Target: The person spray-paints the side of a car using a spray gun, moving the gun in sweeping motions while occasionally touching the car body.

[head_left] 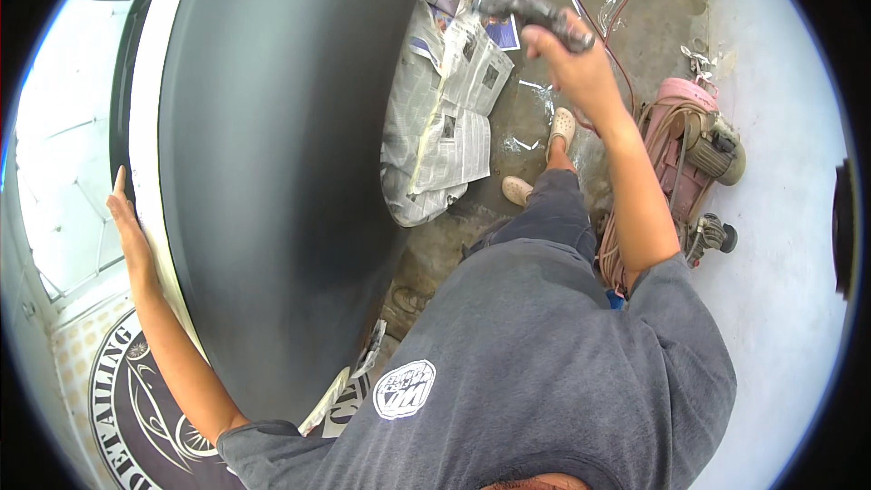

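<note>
My right hand [581, 68] is wrapped round a black flashlight [535, 14], somewhat blurred, held up beside the car's body. Its head points left toward the dark grey matte panel [263, 154]. Far to the left, my left hand [133, 240] has its fingers stretched out and rests by the white strip [150, 109] along the panel's outer edge. Between the panel and my legs, the wheel area is covered with taped newspaper [454, 118], some sheets hanging loose.
On the right stands a pink air compressor [685, 141] with a motor and coiled hose, next to a pale wall [771, 308]. A red hose [626, 0] crosses the wet-looking concrete floor [531, 91]. A round printed sign [145, 408] lies at lower left.
</note>
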The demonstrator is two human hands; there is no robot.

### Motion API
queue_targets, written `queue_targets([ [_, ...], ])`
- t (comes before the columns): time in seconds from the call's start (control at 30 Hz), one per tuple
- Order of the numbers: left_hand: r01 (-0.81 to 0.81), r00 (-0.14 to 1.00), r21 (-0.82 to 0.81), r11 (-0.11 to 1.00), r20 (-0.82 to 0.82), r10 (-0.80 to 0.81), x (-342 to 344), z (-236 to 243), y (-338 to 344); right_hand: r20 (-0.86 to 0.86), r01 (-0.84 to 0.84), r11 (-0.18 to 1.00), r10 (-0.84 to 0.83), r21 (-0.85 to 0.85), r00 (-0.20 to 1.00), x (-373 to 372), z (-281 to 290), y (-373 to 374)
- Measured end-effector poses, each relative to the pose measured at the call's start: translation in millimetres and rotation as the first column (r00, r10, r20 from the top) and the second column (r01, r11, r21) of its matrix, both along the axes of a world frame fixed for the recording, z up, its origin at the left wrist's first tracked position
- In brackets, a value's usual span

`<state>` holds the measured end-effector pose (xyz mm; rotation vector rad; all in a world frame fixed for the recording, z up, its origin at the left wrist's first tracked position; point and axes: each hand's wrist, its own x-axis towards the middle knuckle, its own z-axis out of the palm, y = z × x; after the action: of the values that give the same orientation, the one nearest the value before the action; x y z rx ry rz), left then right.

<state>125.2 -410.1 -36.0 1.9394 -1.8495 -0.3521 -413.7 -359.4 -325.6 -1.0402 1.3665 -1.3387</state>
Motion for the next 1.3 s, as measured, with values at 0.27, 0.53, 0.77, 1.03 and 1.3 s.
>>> queue_targets([
  [0.27,-0.010,0.997,0.003,1.000,0.076,0.010,7.1,0.6,2.7,-0.037,-0.416,0.904,0.421,0.097,0.906,10.8,-26.8,52.8],
  [0.53,0.011,0.997,-0.019,1.000,0.072,-0.010,13.9,0.0,-1.6,0.092,-0.164,0.981,0.155,0.101,0.984,3.0,-67.7,-9.4],
  [0.77,0.008,0.999,-0.061,0.998,0.050,-0.004,21.0,1.0,-1.2,0.219,0.108,0.994,-0.104,-0.004,0.970,-14.8,-110.0,-80.5],
  [1.03,-0.023,0.987,-0.162,0.986,0.155,0.048,16.7,2.5,7.6,0.251,0.254,0.962,-0.272,0.101,0.929,-14.4,-129.4,-106.5],
  [1.3,0.015,0.967,-0.173,0.985,0.252,0.029,7.0,1.9,9.0,0.275,0.112,0.987,-0.141,0.119,0.951,-32.6,-126.1,-146.6],
])
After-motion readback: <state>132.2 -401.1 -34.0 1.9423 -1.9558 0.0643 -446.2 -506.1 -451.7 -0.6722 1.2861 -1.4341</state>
